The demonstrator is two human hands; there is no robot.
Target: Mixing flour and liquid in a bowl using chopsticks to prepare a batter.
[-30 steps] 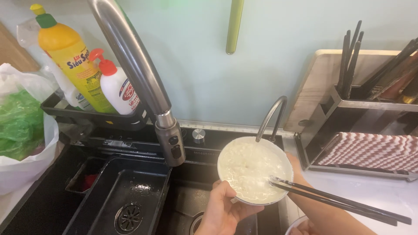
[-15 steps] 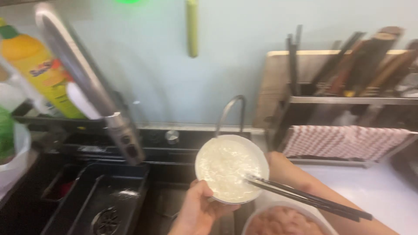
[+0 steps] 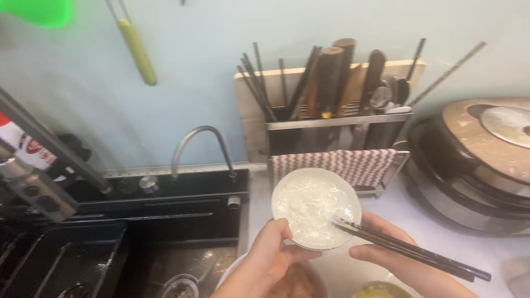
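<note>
One white bowl (image 3: 316, 207) sits just right of the frame's centre, tilted toward the camera and coated inside with a white, lumpy mixture. The left hand (image 3: 270, 259) closes on its lower left rim, thumb over the edge. The right hand (image 3: 400, 265), at lower right, grips one pair of black chopsticks (image 3: 408, 253) whose tips rest inside the bowl. Behind the bowl, one red-and-white checked cloth (image 3: 337, 164) hangs on a utensil rack (image 3: 337, 124) crowded with dark chopsticks and wooden-handled tools. At right sits one round cooker (image 3: 480, 160) with a metal lid. Left of centre, one small curved tap (image 3: 199, 146) rises over the black sink (image 3: 110, 248); one larger faucet (image 3: 38, 165) crosses the left edge.
</note>
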